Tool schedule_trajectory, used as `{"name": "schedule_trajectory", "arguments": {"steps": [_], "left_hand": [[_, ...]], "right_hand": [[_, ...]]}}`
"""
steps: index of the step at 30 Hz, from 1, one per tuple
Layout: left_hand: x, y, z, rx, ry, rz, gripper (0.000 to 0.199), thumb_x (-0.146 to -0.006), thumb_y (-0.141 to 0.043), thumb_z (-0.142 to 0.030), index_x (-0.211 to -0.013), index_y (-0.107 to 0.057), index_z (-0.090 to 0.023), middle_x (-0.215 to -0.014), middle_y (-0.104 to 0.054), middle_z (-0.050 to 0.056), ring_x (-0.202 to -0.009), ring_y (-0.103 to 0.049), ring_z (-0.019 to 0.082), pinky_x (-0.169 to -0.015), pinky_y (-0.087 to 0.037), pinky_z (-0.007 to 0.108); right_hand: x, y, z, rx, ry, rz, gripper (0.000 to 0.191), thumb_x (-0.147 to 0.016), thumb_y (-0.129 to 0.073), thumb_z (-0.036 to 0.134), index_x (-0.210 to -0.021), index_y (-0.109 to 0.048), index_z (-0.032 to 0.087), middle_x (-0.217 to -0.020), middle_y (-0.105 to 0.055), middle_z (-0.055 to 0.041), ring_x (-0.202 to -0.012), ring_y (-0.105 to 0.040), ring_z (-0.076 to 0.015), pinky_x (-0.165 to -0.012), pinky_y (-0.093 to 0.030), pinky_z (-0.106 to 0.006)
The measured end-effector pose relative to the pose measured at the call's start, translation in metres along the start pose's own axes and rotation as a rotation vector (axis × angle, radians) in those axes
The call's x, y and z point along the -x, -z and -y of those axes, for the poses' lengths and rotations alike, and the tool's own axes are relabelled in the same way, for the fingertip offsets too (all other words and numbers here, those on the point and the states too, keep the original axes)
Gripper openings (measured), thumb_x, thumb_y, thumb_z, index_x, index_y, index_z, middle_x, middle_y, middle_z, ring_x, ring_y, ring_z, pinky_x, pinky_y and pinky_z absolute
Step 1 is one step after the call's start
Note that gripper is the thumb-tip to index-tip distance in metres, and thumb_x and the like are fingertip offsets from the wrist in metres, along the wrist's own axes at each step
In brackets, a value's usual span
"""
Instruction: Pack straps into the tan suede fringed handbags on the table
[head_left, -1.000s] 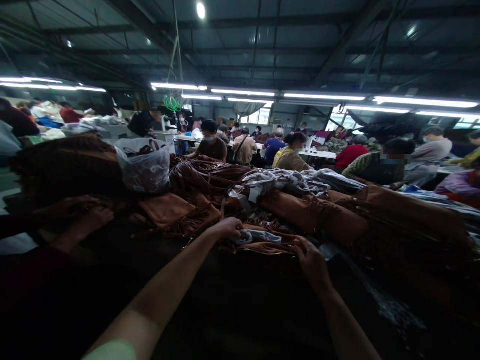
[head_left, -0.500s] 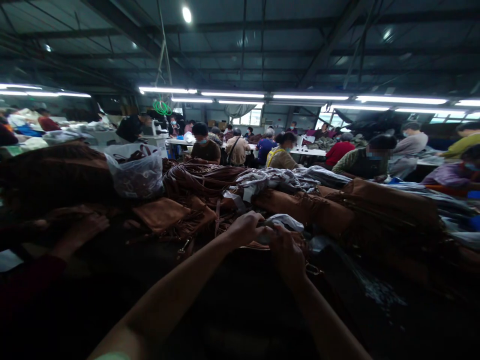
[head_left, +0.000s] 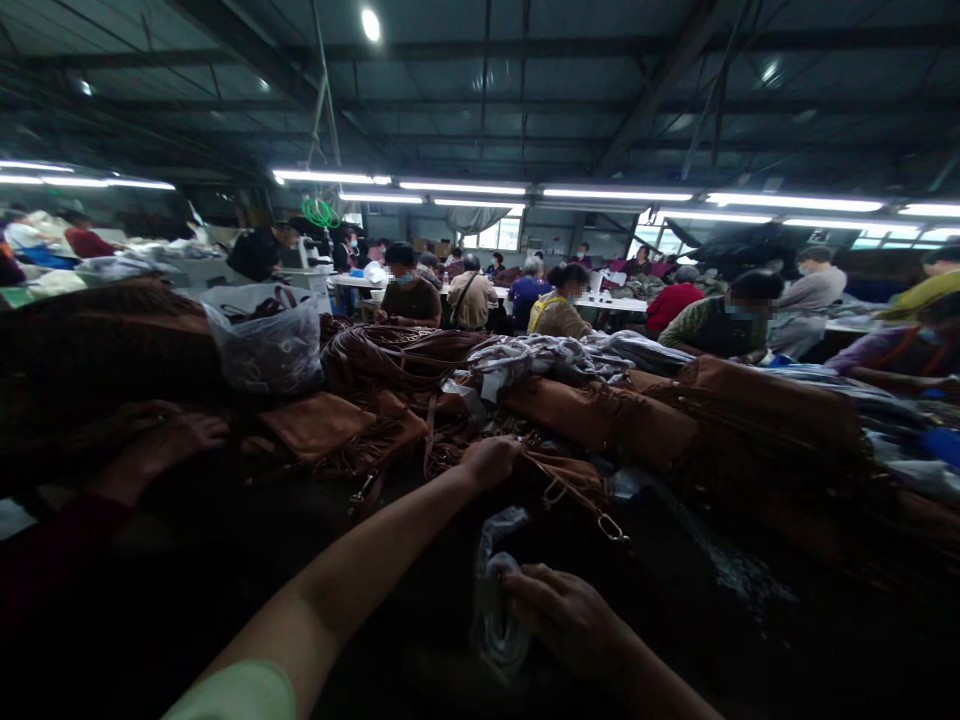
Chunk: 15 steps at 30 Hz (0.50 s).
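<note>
My left hand point(head_left: 491, 461) is closed on the upper edge of a brown fringed bag point(head_left: 574, 478) lying on the dark worktop. A strap with metal clasps point(head_left: 613, 527) hangs from the bag's right side. Nearer to me, my right hand point(head_left: 562, 610) pinches a crumpled, translucent plastic strip point(head_left: 501, 615) that dangles apart from the bag. Just left of my left hand lie brown straps and a metal clip point(head_left: 363, 490). Deep shadow hides the worktop and part of the bag under my left hand.
Brown bags point(head_left: 562, 410) and coiled straps point(head_left: 397, 350) are heaped along the far side. A clear plastic bag point(head_left: 262, 340) stands at left, near a co-worker's hands point(head_left: 172, 445). White wrapped straps point(head_left: 525, 360) lie behind. Several people sit at tables beyond.
My right hand has come away from the bag, down towards me, carrying the plastic strip. My left hand stays at the bag, whose clasped strap now shows.
</note>
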<state>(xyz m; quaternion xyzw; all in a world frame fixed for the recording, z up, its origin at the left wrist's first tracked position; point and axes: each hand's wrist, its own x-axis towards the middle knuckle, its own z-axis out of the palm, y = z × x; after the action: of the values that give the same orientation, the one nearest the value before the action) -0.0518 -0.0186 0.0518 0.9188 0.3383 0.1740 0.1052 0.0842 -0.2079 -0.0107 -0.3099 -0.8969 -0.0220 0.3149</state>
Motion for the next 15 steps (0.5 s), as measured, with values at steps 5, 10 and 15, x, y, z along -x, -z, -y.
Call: {"name": "schedule_trajectory", "arguments": {"steps": [5,10,15], "left_hand": [[-0.006,0.008,-0.004,-0.170,-0.112,-0.064,0.024,-0.079,-0.042,-0.005,-0.091,-0.061,-0.014,-0.092,-0.064,0.009,-0.088,-0.061,0.019,-0.079,-0.049,0.029],[0.003,0.014,-0.016,-0.279,-0.214,-0.125,0.018,-0.085,-0.042,-0.010,-0.091,-0.059,-0.015,-0.093,-0.061,0.007,-0.091,-0.057,0.019,-0.079,-0.048,0.029],[0.005,0.017,-0.027,-0.280,-0.278,-0.127,0.018,-0.087,-0.045,-0.016,-0.100,-0.058,-0.017,-0.098,-0.060,0.007,-0.098,-0.055,0.020,-0.079,-0.048,0.029]], "right_hand": [[0.000,0.011,-0.030,0.273,-0.046,0.022,0.041,-0.089,-0.037,0.007,-0.125,-0.051,0.020,-0.123,-0.058,-0.0097,-0.104,-0.060,-0.0163,-0.089,-0.052,-0.030],[-0.014,0.016,-0.051,0.423,-0.289,-0.009,0.050,-0.082,-0.035,-0.001,-0.124,-0.053,0.020,-0.124,-0.057,-0.0089,-0.109,-0.057,-0.0193,-0.092,-0.051,-0.033],[-0.046,-0.011,-0.073,0.549,-0.640,-0.066,0.043,-0.079,-0.039,-0.003,-0.112,-0.063,0.011,-0.110,-0.064,-0.0169,-0.089,-0.065,-0.0216,-0.073,-0.055,-0.029]]}}
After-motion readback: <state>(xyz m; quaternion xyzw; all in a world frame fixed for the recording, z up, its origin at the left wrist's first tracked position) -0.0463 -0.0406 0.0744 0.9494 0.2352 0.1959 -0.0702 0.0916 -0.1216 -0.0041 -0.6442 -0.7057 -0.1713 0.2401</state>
